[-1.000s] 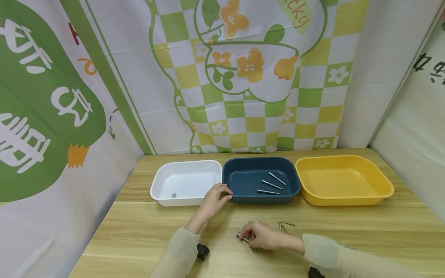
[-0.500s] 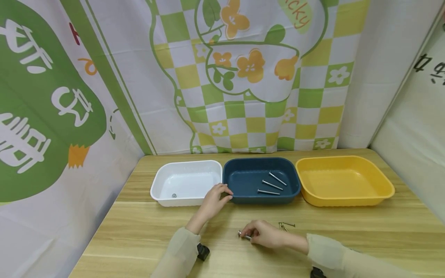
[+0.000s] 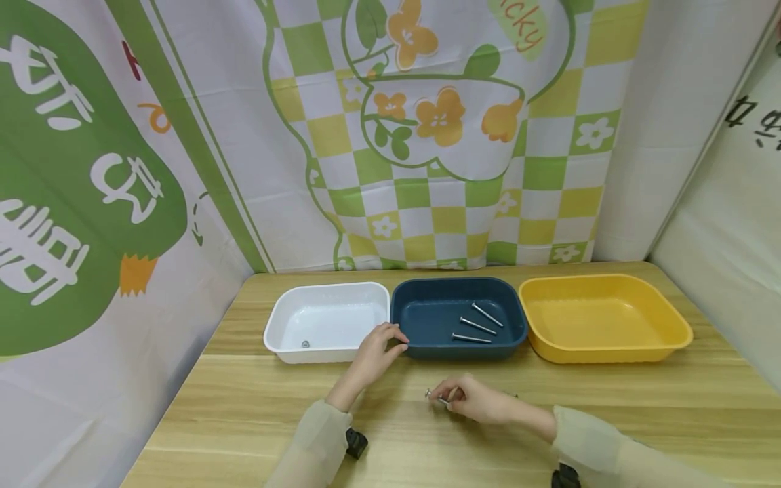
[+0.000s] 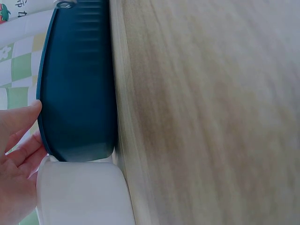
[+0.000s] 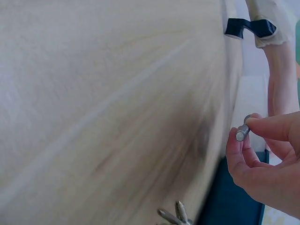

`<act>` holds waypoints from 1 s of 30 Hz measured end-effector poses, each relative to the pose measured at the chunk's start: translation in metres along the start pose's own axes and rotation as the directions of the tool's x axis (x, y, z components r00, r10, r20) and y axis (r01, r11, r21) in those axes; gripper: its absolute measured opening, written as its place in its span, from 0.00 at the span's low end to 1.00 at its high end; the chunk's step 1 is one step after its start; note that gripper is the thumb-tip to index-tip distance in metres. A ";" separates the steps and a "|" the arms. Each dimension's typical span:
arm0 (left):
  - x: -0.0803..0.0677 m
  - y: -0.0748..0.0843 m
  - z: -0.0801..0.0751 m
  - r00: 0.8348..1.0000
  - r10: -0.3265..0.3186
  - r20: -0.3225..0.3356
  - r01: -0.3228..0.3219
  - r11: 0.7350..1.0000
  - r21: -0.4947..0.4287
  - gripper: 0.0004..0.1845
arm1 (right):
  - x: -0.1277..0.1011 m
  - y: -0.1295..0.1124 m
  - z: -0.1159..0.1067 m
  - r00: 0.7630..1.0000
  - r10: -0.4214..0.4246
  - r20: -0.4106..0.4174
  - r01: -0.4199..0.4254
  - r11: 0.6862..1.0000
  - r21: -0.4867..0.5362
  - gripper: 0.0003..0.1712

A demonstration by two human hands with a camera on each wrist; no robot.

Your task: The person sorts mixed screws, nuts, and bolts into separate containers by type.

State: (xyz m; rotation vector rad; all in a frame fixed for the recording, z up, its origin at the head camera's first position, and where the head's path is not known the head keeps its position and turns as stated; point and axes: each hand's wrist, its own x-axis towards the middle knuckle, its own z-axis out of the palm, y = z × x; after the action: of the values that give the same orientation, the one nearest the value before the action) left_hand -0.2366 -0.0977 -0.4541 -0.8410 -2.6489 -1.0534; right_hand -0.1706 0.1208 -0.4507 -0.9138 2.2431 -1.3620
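Observation:
My right hand (image 3: 476,398) pinches a silver bolt (image 3: 443,400) between thumb and fingers above the table, its round head pointing left. In the right wrist view the shaft end of that bolt (image 5: 242,134) faces the camera. My left hand (image 3: 377,354) holds the front left corner of the dark blue tray (image 3: 421,352), beside the white tray (image 3: 332,354). The left wrist view has the thumb touching the rim of the blue tray (image 4: 77,93), the other fingers partly hidden behind it. Three long silver screws (image 3: 478,324) lie in the blue tray.
A yellow tray (image 3: 604,352) stands right of the blue one. One small round metal piece (image 3: 306,344) lies in the white tray. Small screws (image 5: 176,214) lie on the wooden table (image 3: 244,420), mostly hidden behind my right hand in the head view. A printed curtain hangs behind.
My right hand has lifted the bolt and moved it slightly away from me and to the right, now covering most of the small screws. The left hand has stayed still.

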 end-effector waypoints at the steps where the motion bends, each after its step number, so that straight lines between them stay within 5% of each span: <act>1: 0.000 0.000 0.000 1.000 -0.001 0.002 0.001 1.000 0.000 0.03 | 0.000 0.000 -0.002 1.000 0.001 -0.002 -0.001 1.000 0.007 0.17; 11: 0.000 0.000 0.000 1.000 -0.008 0.009 0.008 1.000 0.007 0.04 | 0.000 -0.008 -0.017 0.994 -0.094 -0.056 0.087 0.990 -0.111 0.19; 30: 0.000 -0.001 0.000 1.000 -0.006 0.009 0.006 1.000 0.008 0.04 | 0.001 -0.019 -0.050 0.995 0.041 -0.091 -0.051 0.992 -0.116 0.19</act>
State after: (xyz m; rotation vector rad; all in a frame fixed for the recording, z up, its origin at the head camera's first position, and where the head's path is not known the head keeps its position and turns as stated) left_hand -0.2370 -0.0981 -0.4546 -0.8385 -2.6629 -1.0419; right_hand -0.1947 0.1469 -0.4102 -0.8491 2.4185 -1.2852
